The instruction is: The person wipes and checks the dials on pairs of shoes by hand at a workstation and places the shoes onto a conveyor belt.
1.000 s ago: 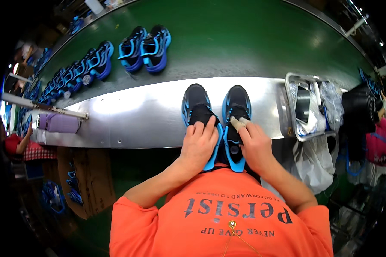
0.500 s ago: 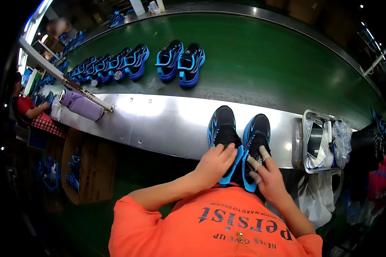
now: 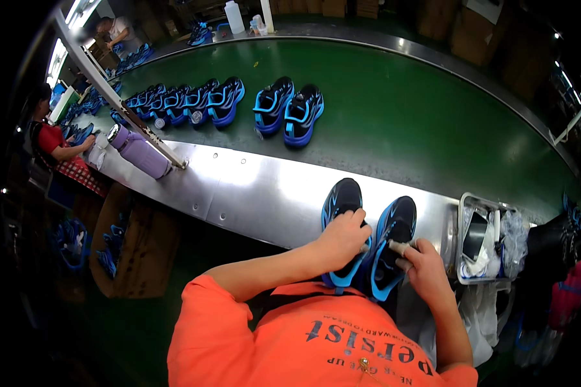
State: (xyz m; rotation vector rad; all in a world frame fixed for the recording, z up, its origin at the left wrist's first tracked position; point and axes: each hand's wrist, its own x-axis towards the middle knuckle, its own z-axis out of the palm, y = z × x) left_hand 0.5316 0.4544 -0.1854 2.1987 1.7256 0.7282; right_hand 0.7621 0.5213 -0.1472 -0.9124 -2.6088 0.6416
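Note:
Two black and blue sneakers stand side by side at the bench's near edge, toes away from me, heels close to my orange shirt. Over the laces of the left sneaker (image 3: 344, 195) lies my left hand (image 3: 343, 240), its fingers curled in and closed on the upper; they hide most of the lacing. My right hand (image 3: 425, 263) has its thumb and forefinger, both in pale finger covers, pinched together at the tongue of the right sneaker (image 3: 397, 216). The blue-edged heel opening of that shoe shows below the fingers.
Beyond the metal ledge (image 3: 265, 187), a green belt (image 3: 394, 109) carries a sneaker pair (image 3: 301, 116) and a row of sneakers (image 3: 224, 103). A purple bottle (image 3: 139, 153) lies by a post (image 3: 103, 87). At right sits a tray (image 3: 461, 245) with a phone. A co-worker (image 3: 55, 145) sits left.
The view has tilted, so the scene sits lower in the picture. My left hand has moved from the shoe's inner edge onto its laces. My right fingers, spread before, have come together.

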